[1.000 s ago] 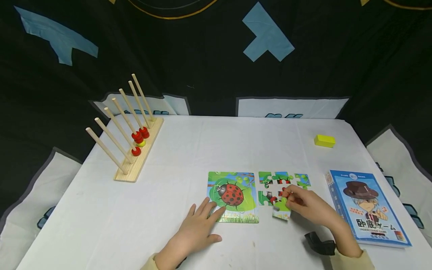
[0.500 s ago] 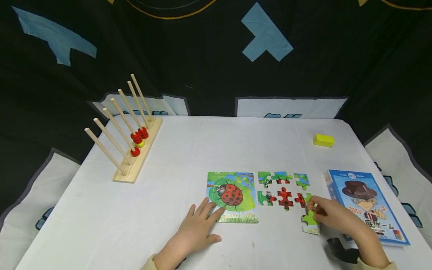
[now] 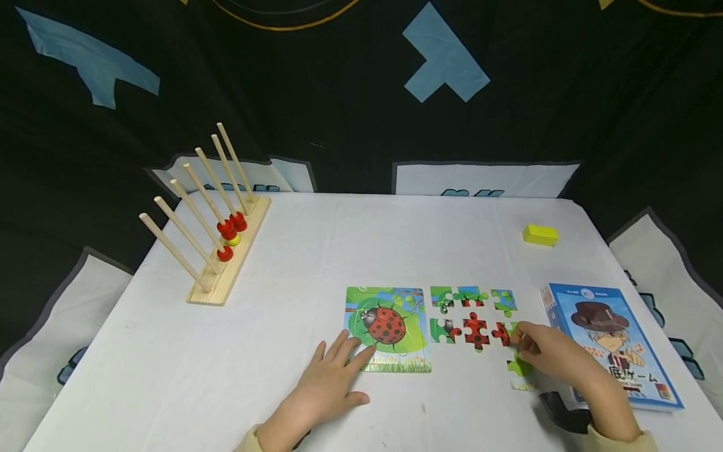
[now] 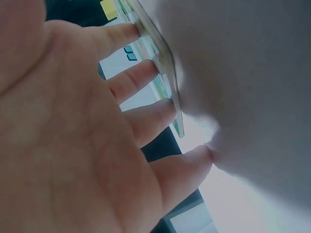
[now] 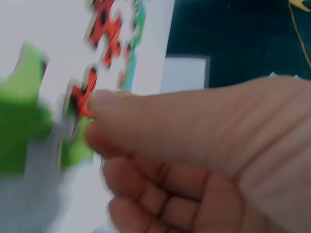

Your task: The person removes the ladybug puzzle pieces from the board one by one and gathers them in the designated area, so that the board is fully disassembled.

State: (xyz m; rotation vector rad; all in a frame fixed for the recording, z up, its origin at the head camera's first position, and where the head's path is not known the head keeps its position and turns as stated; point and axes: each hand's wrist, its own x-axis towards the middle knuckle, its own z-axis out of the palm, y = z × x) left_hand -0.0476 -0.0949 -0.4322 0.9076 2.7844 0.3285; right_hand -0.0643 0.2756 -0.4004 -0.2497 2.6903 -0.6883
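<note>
A ladybug picture board [image 3: 386, 329] lies flat on the white table. My left hand [image 3: 327, 380] rests at its lower left corner, fingers spread and fairly straight; in the left wrist view several fingertips touch the edge of the board [image 4: 167, 70]. Right of the board, jigsaw pieces are spaced in rows. My right hand [image 3: 553, 355] is at the red-and-green puzzle piece [image 3: 500, 334], thumb and forefinger pinching its right side; the right wrist view shows this piece [image 5: 82, 99] at the thumb tip. Below, a green corner piece [image 3: 518, 380] lies on the table, partly covered by the hand.
A blue game box [image 3: 612, 339] lies under and beside the right forearm. A yellow block [image 3: 540, 235] sits at the back right. On the left stands a wooden peg rack [image 3: 234, 263] with a few red and yellow beads. A red centre piece [image 3: 476, 331] lies between other pieces.
My right hand carried the green corner piece rightward to the lower right, let it go, and shifted up to the red-and-green piece. The left hand has stayed put.
</note>
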